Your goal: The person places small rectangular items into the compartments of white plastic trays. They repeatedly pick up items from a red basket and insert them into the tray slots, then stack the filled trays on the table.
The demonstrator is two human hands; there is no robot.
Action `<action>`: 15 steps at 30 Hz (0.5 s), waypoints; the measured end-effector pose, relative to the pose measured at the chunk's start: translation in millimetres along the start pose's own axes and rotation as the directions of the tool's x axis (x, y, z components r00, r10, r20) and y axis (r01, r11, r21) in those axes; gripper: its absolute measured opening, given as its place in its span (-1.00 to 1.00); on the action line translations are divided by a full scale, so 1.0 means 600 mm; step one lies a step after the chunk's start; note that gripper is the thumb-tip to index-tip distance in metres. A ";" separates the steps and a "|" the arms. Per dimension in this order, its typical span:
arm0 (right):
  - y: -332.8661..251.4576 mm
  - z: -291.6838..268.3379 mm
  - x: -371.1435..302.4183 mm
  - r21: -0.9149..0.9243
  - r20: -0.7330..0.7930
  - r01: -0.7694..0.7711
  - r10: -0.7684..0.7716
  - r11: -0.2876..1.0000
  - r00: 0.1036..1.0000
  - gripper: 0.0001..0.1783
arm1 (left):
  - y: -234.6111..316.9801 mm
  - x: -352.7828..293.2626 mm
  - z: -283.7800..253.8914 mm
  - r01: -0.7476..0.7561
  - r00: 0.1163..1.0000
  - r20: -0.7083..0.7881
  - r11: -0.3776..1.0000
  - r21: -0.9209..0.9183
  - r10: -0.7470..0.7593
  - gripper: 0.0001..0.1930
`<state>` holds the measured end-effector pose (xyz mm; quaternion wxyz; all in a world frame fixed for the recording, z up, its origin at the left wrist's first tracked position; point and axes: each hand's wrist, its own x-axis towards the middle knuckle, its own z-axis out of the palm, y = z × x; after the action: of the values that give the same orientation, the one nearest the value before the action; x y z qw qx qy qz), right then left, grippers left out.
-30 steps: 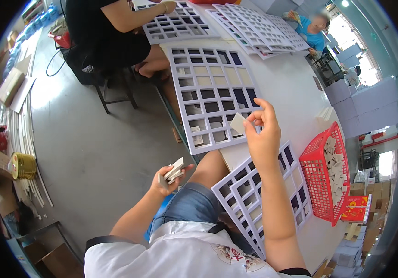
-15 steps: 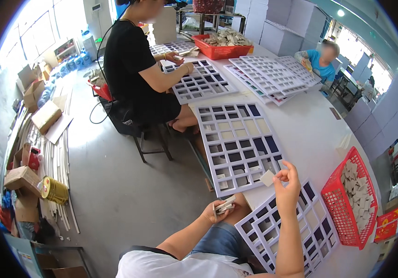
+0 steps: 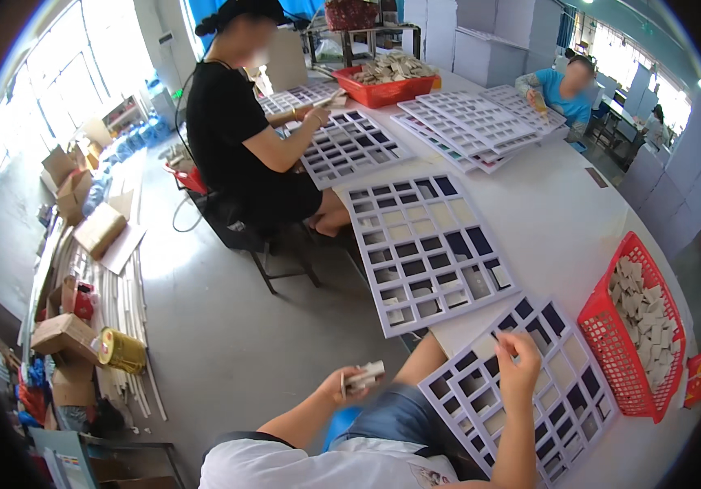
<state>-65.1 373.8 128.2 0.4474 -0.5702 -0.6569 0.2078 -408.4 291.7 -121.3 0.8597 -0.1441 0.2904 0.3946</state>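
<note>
My left hand (image 3: 341, 386) is closed around a small stack of pale, flat tiles (image 3: 365, 375), above my lap. My right hand (image 3: 519, 357) hovers over the near white grid frame (image 3: 443, 410), thumb and fingers pinched together. Something small and dark shows at the fingertips, but I cannot make it out. The near frame lies tilted at the table edge by my legs, its compartments showing dark and cream fills. Beyond it lies a second white grid frame (image 3: 391, 329), some cells dark, others cream or grey.
A red plastic basket (image 3: 623, 359) of pale tiles stands right of the near frame. Another red basket (image 3: 387, 94) sits further back, near stacked grid frames (image 3: 481, 122). A person in black (image 3: 232, 130) works at the left side; a person in blue (image 3: 566, 94) is across the table.
My right hand has come down and nearer, from the second frame to over the near one; the pale tile in its fingers no longer shows. My left hand has shifted left and lower with its stack.
</note>
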 end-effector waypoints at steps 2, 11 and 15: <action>0.020 -0.023 -0.045 0.011 0.035 -0.124 0.124 0.992 0.992 -0.78 | -0.015 -0.065 0.049 0.117 0.992 -0.056 0.984 0.134 -0.111 -0.46; 0.108 -0.171 -0.233 0.216 -0.181 -0.443 0.481 0.870 0.857 -0.84 | -0.134 -0.105 0.272 0.308 0.934 -0.009 0.795 0.523 -0.357 -0.30; 0.088 -0.190 -0.248 0.282 -0.245 -0.513 0.577 0.811 0.779 -0.84 | -0.201 -0.051 0.333 0.311 0.841 0.167 0.712 0.629 -0.514 -0.38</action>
<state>51.3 221.8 93.3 0.5224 -0.7144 -0.3572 0.2984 -255.5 290.8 57.6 0.9643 0.1305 0.2076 0.1001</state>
